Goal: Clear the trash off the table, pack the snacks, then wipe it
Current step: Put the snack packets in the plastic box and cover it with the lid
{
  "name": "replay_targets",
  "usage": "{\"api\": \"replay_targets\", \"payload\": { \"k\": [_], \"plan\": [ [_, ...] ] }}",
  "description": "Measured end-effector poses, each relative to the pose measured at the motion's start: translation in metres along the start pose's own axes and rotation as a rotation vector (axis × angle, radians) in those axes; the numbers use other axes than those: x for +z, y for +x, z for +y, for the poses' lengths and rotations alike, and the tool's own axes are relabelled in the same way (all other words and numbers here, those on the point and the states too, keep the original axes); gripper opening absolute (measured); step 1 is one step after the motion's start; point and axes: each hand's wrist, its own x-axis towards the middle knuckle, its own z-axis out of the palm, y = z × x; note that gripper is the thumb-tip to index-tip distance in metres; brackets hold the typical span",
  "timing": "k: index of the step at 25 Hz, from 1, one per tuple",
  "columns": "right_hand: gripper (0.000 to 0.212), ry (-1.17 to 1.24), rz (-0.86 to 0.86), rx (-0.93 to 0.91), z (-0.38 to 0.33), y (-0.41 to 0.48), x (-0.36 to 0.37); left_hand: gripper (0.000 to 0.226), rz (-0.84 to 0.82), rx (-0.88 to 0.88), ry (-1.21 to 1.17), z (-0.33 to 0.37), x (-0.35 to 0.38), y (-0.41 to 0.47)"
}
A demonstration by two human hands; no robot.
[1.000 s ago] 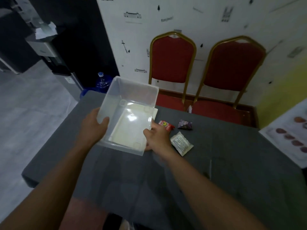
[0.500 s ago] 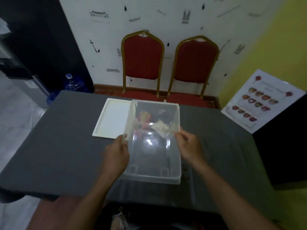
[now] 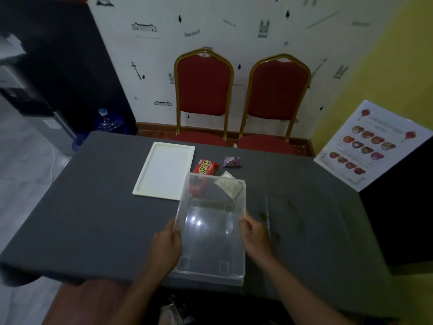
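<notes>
You are holding an empty clear box (image 3: 210, 231) over the near edge of a dark table (image 3: 93, 219), and this looks like the start of the packing step. Your left hand (image 3: 165, 246) is gripping the box's left wall, fingers curled over the rim. Your right hand (image 3: 256, 235) is gripping the right wall the same way. Both hands are grasping the box; neither is free.

The snacks are lying just beyond the far end of the box, out of your hands' reach for now. A red packet (image 3: 205, 167) is sitting at the far left corner of the box, partly seen through its clear wall. A pale packet (image 3: 228, 186) is lying at the far right corner, also showing through the plastic. A small purple packet (image 3: 232, 161) is resting farther back, apart from the box. None is inside the box yet, as far as can be told.

A white lid (image 3: 164, 170) is lying flat on the table, just left of the box's far end and beside the red packet.

The next move is probably calling for you to set the box down flat, free one hand, and lift the packets in one at a time. Brown smears (image 3: 276, 235) are showing on the table to the right of your right hand, so the wiping is not yet done.
</notes>
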Motion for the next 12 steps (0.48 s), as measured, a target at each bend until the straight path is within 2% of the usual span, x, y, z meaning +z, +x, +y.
{"api": "replay_targets", "payload": {
  "k": [3,5,6,8,10,12],
  "plan": [
    [0.046,-0.002,-0.007,0.004,0.004,0.001,0.004,0.023,-0.016,-0.018,-0.028,-0.01,0.003,0.0],
    [0.029,0.062,0.012,0.016,-0.001,0.002,0.002,0.018,-0.027,-0.029,-0.089,-0.01,-0.002,0.002],
    [0.028,0.096,0.051,0.019,-0.005,0.005,-0.001,0.02,-0.017,-0.038,-0.123,-0.006,-0.007,0.008],
    [0.039,0.139,0.149,0.017,-0.014,0.018,-0.007,0.028,0.038,-0.017,-0.162,0.008,-0.015,0.029],
    [0.037,0.134,0.189,-0.015,-0.029,0.039,-0.014,0.04,0.057,0.047,-0.158,0.031,-0.021,0.062],
    [0.032,0.131,0.21,-0.057,-0.046,0.069,-0.02,0.041,0.029,0.115,-0.133,0.061,-0.02,0.104]
  ]
}}
